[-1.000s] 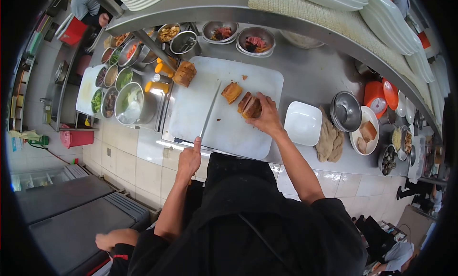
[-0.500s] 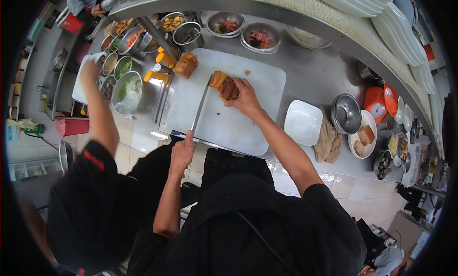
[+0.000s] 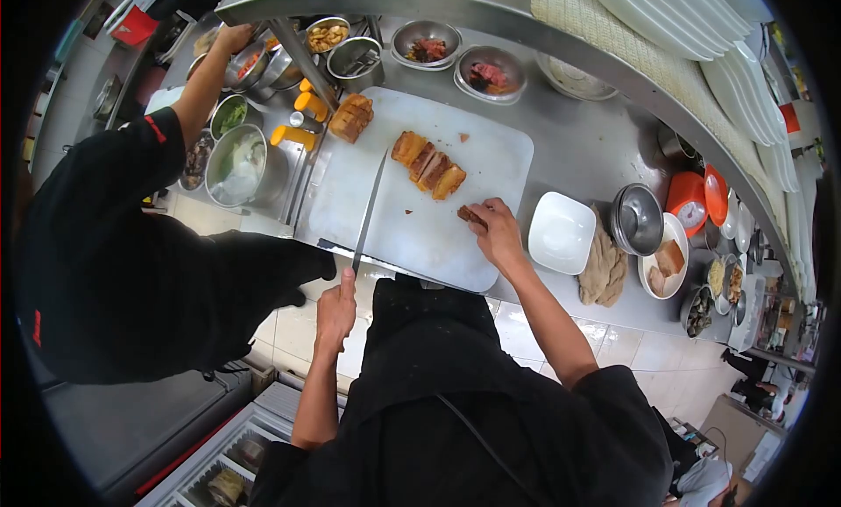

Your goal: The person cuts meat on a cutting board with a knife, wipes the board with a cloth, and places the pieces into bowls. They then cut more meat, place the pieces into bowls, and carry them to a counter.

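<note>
My left hand [image 3: 335, 312] is wrapped round the handle of a long knife [image 3: 371, 202], whose blade lies across the left part of a white cutting board [image 3: 420, 244]. Between the fingers of my right hand [image 3: 499, 234] is a small brown piece of meat [image 3: 470, 216], held over the board's right side. Thick slices of browned pork belly [image 3: 428, 164] lie in a row beyond the blade, apart from both hands. A second cut block of pork belly [image 3: 351, 118] sits at the board's far left corner. Small crumbs dot the board.
Right of the board are a white square bowl [image 3: 561, 233], a cloth [image 3: 604, 266], stacked metal bowls [image 3: 639, 214] and an orange scale [image 3: 689, 200]. Ingredient tubs [image 3: 236, 165] and yellow-capped bottles [image 3: 293, 137] stand left. A steel shelf [image 3: 420, 6] overhangs. A co-worker [image 3: 114, 244] reaches in from the left.
My right hand has let go of the pork belly row and drawn back toward me, now with a small piece. The knife stays nearly in place. The co-worker has moved forward, reaching toward the far tubs.
</note>
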Action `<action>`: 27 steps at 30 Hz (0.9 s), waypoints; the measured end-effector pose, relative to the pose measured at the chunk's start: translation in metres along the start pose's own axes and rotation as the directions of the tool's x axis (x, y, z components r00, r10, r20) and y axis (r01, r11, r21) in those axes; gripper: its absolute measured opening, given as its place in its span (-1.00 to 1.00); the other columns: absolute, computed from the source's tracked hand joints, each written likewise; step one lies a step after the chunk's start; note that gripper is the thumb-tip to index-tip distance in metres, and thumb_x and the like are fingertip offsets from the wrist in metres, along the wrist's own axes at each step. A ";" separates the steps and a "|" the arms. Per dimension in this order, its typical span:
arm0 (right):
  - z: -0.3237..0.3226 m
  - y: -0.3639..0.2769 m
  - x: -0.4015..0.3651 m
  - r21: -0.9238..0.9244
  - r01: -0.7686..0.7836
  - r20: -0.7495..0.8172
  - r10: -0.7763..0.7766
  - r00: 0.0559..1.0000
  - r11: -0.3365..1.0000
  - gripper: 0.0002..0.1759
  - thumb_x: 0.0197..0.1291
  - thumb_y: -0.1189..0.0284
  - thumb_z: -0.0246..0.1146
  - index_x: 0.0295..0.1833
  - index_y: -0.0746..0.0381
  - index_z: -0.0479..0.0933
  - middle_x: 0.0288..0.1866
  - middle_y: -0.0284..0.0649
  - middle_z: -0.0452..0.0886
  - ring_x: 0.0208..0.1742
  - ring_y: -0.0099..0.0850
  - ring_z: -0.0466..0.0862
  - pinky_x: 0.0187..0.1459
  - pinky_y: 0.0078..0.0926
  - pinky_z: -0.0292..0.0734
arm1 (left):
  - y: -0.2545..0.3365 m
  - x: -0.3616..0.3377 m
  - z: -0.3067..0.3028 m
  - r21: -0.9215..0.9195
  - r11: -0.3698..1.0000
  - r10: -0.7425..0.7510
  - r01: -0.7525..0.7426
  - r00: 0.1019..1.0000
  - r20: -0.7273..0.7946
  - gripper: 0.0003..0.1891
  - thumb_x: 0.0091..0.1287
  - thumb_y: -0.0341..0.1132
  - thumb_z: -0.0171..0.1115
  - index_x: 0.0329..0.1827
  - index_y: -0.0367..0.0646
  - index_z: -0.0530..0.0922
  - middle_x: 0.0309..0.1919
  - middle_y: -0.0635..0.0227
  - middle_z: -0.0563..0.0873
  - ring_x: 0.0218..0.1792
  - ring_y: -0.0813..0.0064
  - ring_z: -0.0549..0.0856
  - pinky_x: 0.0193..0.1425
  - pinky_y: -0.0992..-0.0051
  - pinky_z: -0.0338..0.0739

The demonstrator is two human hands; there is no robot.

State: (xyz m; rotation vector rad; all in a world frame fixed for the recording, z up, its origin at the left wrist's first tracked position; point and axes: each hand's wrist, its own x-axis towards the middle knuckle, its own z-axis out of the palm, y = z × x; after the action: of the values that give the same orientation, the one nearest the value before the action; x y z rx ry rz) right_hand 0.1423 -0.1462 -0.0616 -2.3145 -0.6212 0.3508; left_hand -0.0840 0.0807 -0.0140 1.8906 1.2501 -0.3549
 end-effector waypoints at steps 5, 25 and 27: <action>0.016 0.001 0.037 -0.033 0.201 -0.098 -0.203 0.974 0.979 -0.68 0.05 0.56 0.30 -0.05 0.08 0.69 0.00 -0.22 0.58 0.04 -0.15 0.56 0.02 -0.24 0.58 | -0.007 -0.009 -0.003 -0.048 0.997 -0.055 0.055 0.999 0.001 -0.16 0.46 0.33 -0.25 -0.37 -0.41 0.60 -0.46 -0.18 0.64 -0.34 -0.02 0.64 -0.12 0.12 0.46; 0.008 -0.124 0.227 -0.021 0.370 0.170 -0.361 0.917 0.929 -0.24 0.00 0.56 0.29 0.42 0.13 0.33 0.48 -0.07 0.29 0.46 -0.13 0.32 0.44 -0.31 0.27 | -0.066 -0.060 -0.026 -0.396 0.890 -0.250 0.226 0.968 -0.011 -0.24 0.47 0.28 -0.14 -0.61 -0.28 0.49 -0.74 0.34 0.43 -0.71 0.55 0.42 -0.59 0.43 0.30; -0.017 -0.109 0.203 -0.053 0.362 0.135 -0.353 0.926 0.931 -0.28 0.05 0.53 0.30 0.40 0.11 0.35 0.46 -0.09 0.33 0.44 -0.12 0.35 0.43 -0.29 0.29 | -0.073 -0.061 -0.026 -0.438 0.861 -0.285 0.259 0.959 0.008 -0.27 0.48 0.27 -0.14 -0.60 -0.25 0.49 -0.74 0.38 0.41 -0.71 0.60 0.40 -0.60 0.47 0.28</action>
State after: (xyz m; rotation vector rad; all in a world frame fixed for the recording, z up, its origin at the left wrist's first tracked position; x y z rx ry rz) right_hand 0.2848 0.0201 0.0110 -2.2027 -1.1174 0.3008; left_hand -0.1805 0.0742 0.0050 1.3523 1.4997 -0.1471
